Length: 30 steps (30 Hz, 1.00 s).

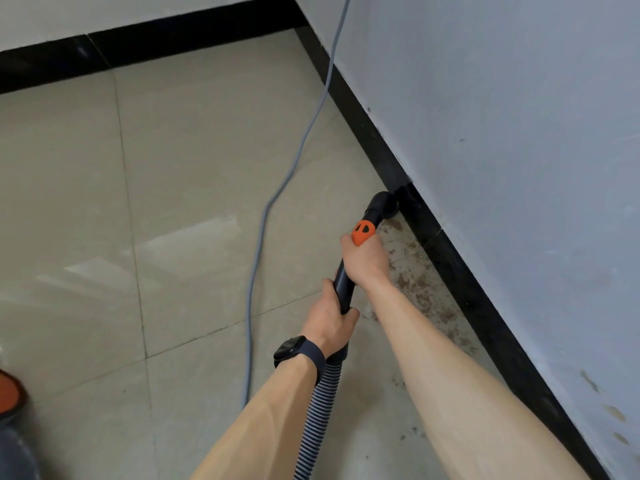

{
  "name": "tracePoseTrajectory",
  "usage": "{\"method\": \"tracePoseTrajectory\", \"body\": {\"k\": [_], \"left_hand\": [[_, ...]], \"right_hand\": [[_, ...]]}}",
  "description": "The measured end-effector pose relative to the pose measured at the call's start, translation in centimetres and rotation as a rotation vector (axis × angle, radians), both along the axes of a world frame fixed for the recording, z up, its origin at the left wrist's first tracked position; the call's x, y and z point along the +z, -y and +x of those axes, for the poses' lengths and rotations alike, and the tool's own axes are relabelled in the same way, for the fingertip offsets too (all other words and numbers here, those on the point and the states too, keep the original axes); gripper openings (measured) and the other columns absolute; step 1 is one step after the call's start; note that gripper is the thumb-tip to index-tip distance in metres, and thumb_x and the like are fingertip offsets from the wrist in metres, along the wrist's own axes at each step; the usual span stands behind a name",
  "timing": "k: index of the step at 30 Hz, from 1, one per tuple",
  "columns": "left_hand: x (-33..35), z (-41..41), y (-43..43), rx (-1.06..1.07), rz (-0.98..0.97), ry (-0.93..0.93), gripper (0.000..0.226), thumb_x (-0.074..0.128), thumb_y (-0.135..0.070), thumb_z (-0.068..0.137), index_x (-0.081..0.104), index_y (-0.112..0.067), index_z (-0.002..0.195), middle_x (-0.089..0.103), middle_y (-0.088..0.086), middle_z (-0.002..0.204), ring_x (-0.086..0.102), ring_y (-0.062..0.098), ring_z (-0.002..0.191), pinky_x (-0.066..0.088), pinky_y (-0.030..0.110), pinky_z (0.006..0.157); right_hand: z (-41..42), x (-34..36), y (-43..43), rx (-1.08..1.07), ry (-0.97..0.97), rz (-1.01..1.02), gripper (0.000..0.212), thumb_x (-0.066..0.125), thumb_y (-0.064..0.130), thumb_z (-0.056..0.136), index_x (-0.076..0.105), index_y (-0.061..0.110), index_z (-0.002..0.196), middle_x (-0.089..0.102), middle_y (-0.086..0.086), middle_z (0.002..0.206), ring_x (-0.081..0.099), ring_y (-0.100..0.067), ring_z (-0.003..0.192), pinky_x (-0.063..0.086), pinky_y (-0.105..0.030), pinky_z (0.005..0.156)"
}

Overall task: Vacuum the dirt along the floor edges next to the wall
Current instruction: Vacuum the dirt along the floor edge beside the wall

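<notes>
- Wand (344,285): black; orange collar (363,232) just beyond right hand (365,259).
- Hose (320,403) below left hand (330,323): black-and-grey stripes.
- Dirt (419,282) right of hands: brown specks.
- Skirting (467,289): black.
- Floor (190,168): beige tiles.
- Cord (263,237) left of hands: grey.

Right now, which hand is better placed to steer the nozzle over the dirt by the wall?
The right hand: it grips the wand just behind the nozzle, closest to the dirt; the left hand holds farther back.

No readable text, labels, brands or numbers anywhere.
</notes>
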<state>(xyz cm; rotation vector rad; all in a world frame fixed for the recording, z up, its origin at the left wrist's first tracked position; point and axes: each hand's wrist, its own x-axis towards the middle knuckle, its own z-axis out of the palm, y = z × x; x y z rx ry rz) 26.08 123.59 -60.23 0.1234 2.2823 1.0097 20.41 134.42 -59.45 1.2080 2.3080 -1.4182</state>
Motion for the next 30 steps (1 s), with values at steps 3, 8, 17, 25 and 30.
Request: {"method": "tracePoseTrajectory", "body": {"k": [3, 8, 17, 25, 30], "left_hand": [[-0.1, -0.2, 0.2, 0.002, -0.002, 0.011, 0.030, 0.057, -0.015, 0.092, 0.030, -0.014, 0.105, 0.051, 0.001, 0.073, 0.050, 0.021, 0.060, 0.035, 0.028, 0.047], [-0.2, -0.7, 0.7, 0.008, -0.011, -0.002, 0.031, 0.058, -0.016, 0.092, 0.032, -0.012, 0.107, 0.052, 0.004, 0.078, 0.053, 0.026, 0.066, 0.040, 0.032, 0.054], [0.1, -0.8, 0.6, 0.021, 0.005, 0.009, 0.031, 0.058, -0.016, 0.093, 0.034, -0.012, 0.113, 0.054, 0.003, 0.079, 0.052, 0.018, 0.063, 0.037, 0.026, 0.048], [2.0, -0.2, 5.2, 0.050, -0.099, 0.002, 0.034, 0.059, -0.016, 0.089, 0.037, -0.017, 0.115, 0.067, 0.015, 0.085, 0.067, 0.033, 0.076, 0.057, 0.050, 0.070], [2.9, 1.0, 9.4, 0.112, -0.144, -0.025, 0.033, 0.061, -0.017, 0.086, 0.044, -0.018, 0.114, 0.066, 0.011, 0.084, 0.068, 0.030, 0.073, 0.058, 0.050, 0.070]], "right_hand": [[-0.2, -0.3, 0.0, -0.015, -0.008, -0.044, 0.049, 0.054, 0.044, 0.097, 0.049, 0.003, 0.123, 0.065, -0.012, 0.109, 0.064, -0.027, 0.090, 0.052, -0.036, 0.069], [-0.5, -0.1, 0.3, -0.004, -0.031, -0.099, 0.041, 0.050, 0.036, 0.104, 0.037, 0.004, 0.125, 0.061, -0.003, 0.091, 0.064, -0.016, 0.068, 0.050, -0.030, 0.056], [-1.0, 0.4, 0.7, -0.077, -0.091, -0.237, 0.030, 0.050, 0.026, 0.104, 0.030, 0.009, 0.119, 0.063, -0.007, 0.085, 0.070, -0.024, 0.053, 0.058, -0.032, 0.054], [-0.6, 1.6, 4.4, -0.059, -0.085, -0.417, 0.034, 0.056, 0.016, 0.097, 0.030, 0.010, 0.117, 0.058, -0.005, 0.093, 0.071, -0.025, 0.056, 0.063, -0.036, 0.061], [0.7, 1.5, 8.9, -0.102, -0.132, -0.512, 0.030, 0.054, 0.016, 0.098, 0.030, 0.011, 0.116, 0.063, -0.006, 0.093, 0.070, -0.021, 0.053, 0.061, -0.031, 0.058]]}}
